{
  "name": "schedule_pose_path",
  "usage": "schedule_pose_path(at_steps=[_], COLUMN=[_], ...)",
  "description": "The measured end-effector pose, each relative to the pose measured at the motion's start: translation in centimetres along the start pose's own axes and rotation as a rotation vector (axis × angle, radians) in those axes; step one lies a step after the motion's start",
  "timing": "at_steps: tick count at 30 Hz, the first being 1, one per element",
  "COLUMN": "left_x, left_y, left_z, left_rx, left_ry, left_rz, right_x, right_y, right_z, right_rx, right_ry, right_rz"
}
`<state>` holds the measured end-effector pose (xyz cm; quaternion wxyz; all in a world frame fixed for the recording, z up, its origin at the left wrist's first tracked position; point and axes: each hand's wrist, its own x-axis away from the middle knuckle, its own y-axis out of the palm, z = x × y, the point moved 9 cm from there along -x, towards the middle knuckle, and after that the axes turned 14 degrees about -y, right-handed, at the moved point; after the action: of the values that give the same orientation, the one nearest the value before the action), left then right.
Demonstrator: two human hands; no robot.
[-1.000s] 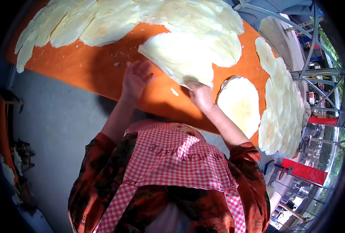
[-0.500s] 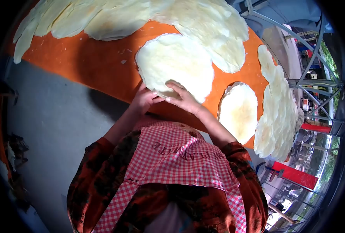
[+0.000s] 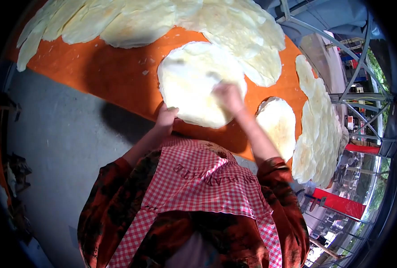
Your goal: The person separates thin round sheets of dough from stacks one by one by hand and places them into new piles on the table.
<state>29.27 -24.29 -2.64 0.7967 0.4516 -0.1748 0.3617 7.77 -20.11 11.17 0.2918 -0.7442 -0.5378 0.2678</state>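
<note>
The round flatbread [image 3: 194,85] lies near the front edge of the orange table [image 3: 113,76]. At its 8 o'clock rim, the left hand [image 3: 166,119] grips the edge, thumb on top, the other fingers mostly hidden. The right hand [image 3: 228,94] is over its 4 o'clock part, fingers curled; blur hides whether they pinch anything. Overlapping flatbreads [image 3: 247,38] crowd close from 11 to 2 o'clock. Further out, an oval flatbread [image 3: 276,127] sits at 4 o'clock, partly blocked by the right forearm [image 3: 257,136], with a spread pile [image 3: 316,134] beyond. Crumbs [image 3: 145,72] dot the table towards 10 o'clock.
</note>
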Motion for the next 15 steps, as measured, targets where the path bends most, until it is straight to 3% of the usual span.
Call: schedule_pose_path(at_steps=[1, 2, 4, 5, 7, 10, 13, 15], left_x=[-0.1, 0.2, 0.5, 0.9, 1.7, 2.2, 2.6, 2.0], left_y=[-0.7, -0.9, -0.2, 0.0, 0.6, 1.6, 2.3, 1.6], left_z=[-0.4, -0.5, 0.0, -0.3, 0.2, 1.1, 1.6, 1.1], left_rx=[-0.031, -0.031, -0.026, 0.055, 0.215, 0.334, 0.350, 0.306], left_ry=[-0.009, -0.010, -0.004, -0.066, -0.178, -0.129, -0.129, -0.127], left_rz=[0.045, 0.054, 0.059, 0.050, 0.029, -0.127, -0.201, -0.178], right_x=[-2.2, -3.6, -5.8, -5.2, -3.0, 0.8, 4.4, 5.5], right_y=[-4.8, -8.8, -15.2, -15.1, -13.1, -4.2, 4.4, 5.1], right_z=[-4.3, -5.7, -12.4, -14.2, -18.2, -14.0, -5.9, -6.2], right_rx=[0.168, -0.265, 0.509, 0.544, 0.620, 0.759, 0.534, 0.499], right_ry=[-0.077, 0.135, -0.311, -0.391, -0.565, -0.500, -0.380, -0.420], right_rz=[-0.003, 0.134, 0.154, 0.130, 0.089, 0.009, -0.104, -0.022])
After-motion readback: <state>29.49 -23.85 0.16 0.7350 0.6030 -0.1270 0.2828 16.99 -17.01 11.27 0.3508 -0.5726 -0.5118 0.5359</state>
